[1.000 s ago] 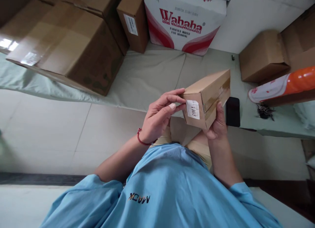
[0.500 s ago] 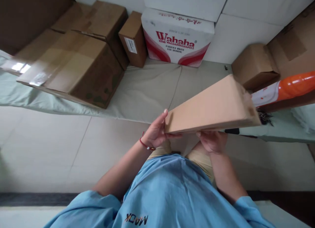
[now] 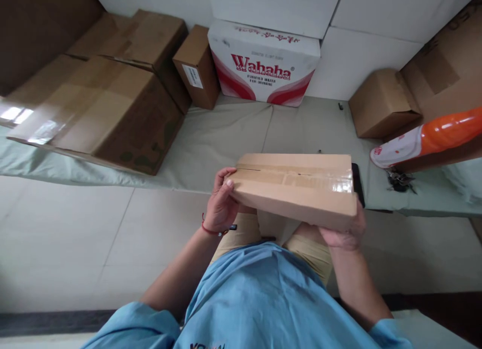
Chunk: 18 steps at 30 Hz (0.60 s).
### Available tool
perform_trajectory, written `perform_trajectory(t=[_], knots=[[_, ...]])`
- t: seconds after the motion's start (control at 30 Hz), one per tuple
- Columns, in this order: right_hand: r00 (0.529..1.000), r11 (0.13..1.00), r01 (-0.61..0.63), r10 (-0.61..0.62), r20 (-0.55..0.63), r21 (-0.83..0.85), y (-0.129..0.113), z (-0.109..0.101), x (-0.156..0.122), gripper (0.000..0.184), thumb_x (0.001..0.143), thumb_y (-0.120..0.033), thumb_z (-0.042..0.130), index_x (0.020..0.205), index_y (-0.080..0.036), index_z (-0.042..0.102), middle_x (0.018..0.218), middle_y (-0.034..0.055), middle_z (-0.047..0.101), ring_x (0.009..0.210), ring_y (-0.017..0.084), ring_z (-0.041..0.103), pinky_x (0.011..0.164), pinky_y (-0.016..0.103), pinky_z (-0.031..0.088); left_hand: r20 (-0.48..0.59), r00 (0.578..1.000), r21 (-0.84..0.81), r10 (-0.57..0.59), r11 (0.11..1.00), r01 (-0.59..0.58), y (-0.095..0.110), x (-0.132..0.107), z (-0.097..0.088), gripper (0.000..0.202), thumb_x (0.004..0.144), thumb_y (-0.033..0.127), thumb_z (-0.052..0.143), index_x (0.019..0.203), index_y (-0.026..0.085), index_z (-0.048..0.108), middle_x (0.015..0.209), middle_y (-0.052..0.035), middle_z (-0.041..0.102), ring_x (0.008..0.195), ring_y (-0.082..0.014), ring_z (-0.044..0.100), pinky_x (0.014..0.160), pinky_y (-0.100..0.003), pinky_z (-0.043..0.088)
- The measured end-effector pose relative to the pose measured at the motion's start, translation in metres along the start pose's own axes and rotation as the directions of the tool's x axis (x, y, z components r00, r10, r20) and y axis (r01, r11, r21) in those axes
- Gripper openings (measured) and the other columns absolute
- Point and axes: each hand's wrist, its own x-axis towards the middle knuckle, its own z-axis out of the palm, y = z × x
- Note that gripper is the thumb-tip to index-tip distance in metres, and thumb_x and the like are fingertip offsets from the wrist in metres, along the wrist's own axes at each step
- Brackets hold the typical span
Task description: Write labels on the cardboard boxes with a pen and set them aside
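Your left hand [image 3: 221, 207] and right hand [image 3: 347, 234] grasp opposite ends of the taped carton [image 3: 293, 191] in front of your shirt [image 3: 271, 288], so loosening either hold could make it tip and drop.

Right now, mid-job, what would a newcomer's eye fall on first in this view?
Probably the white-and-red Wahaha carton, at the back of the pale green cloth, with its bold red lettering. The glossy orange-and-white cylinder at the right edge likely comes next. In the middle, the taped cardboard box stands out, the left hand at one end and the right hand at the other.
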Motion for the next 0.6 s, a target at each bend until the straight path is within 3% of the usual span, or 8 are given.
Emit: perform_trajectory(t=[0.07,0.13,0.23,0.3,0.37,0.47,0.6], knots=[[0.999,0.997,-0.04,0.041,-0.009,0.068,-0.01,-0.001,0.0,0.09,0.09,-0.1,0.031,0.132,-0.035,0.076,0.125,0.0088,0.082,0.132,0.037,0.072,0.102,0.058,0.062,0.015,0.99,0.083,0.144,0.986,-0.144,-0.003,0.003,-0.009,0.041,0.083,0.048,0.09,0.116,0.031,0.07,0.123,-0.0018,0.064,0.107,-0.0178,0.064,0.088,-0.024,0.055],[0.996,0.993,-0.085,0.085,0.003,0.084,-0.014,-0.002,0.001,0.092,0.089,-0.101,0.031,0.13,-0.032,0.077,0.126,0.011,0.082,0.136,0.038,0.07,0.106,0.058,0.06,0.068,0.962,0.175,0.264,0.946,-0.272,-0.007,0.004,-0.019,0.043,0.085,0.045,0.089,0.12,0.034,0.066,0.135,-0.0013,0.063,0.122,-0.0199,0.063,0.102,-0.028,0.053],[0.989,0.988,-0.149,0.148,0.028,0.043,-0.01,-0.007,-0.001,0.086,0.08,-0.097,0.062,0.13,-0.028,0.075,0.127,0.0137,0.081,0.135,0.04,0.071,0.106,0.055,0.061,0.201,0.906,0.279,0.372,0.865,-0.417,-0.009,0.002,-0.033,0.066,0.084,0.047,0.09,0.14,0.039,0.057,0.163,-0.0039,0.052,0.149,-0.0273,0.052,0.124,-0.042,0.044],[0.98,0.981,-0.196,0.196,0.035,-0.001,-0.004,-0.009,-0.002,0.081,0.073,-0.081,0.085,0.132,-0.027,0.073,0.13,0.0135,0.08,0.131,0.039,0.072,0.105,0.053,0.062,0.271,0.898,0.315,0.348,0.849,-0.424,-0.008,0.0,-0.039,0.09,0.08,0.05,0.093,0.157,0.04,0.047,0.173,-0.0077,0.044,0.158,-0.0327,0.045,0.13,-0.049,0.039],[0.978,0.978,-0.201,0.203,0.043,-0.051,0.0,-0.01,-0.002,0.081,0.068,-0.064,0.096,0.135,-0.027,0.07,0.133,0.0119,0.079,0.128,0.037,0.073,0.106,0.051,0.061,0.298,0.911,0.32,0.285,0.869,-0.377,-0.004,-0.003,-0.043,0.105,0.076,0.047,0.096,0.165,0.039,0.043,0.175,-0.0094,0.042,0.161,-0.0359,0.042,0.131,-0.051,0.038],[0.995,0.99,-0.046,0.057,0.077,-0.136,0.005,-0.009,0.005,0.09,0.065,-0.048,0.102,0.144,-0.031,0.065,0.14,0.0086,0.076,0.129,0.032,0.07,0.113,0.048,0.058,0.307,0.925,0.288,0.224,0.904,-0.315,0.006,-0.004,-0.044,0.099,0.072,0.04,0.098,0.162,0.033,0.054,0.171,-0.0102,0.048,0.158,-0.0375,0.045,0.13,-0.048,0.04],[0.974,0.952,0.182,-0.138,0.182,-0.248,0.009,-0.007,0.021,0.099,0.071,-0.038,0.1,0.157,-0.034,0.053,0.16,0.0082,0.062,0.146,0.029,0.06,0.126,0.047,0.048,0.275,0.921,0.202,0.275,0.921,-0.334,0.018,-0.006,-0.039,0.089,0.072,0.039,0.097,0.154,0.032,0.064,0.167,-0.0091,0.054,0.157,-0.0351,0.046,0.129,-0.044,0.041]])
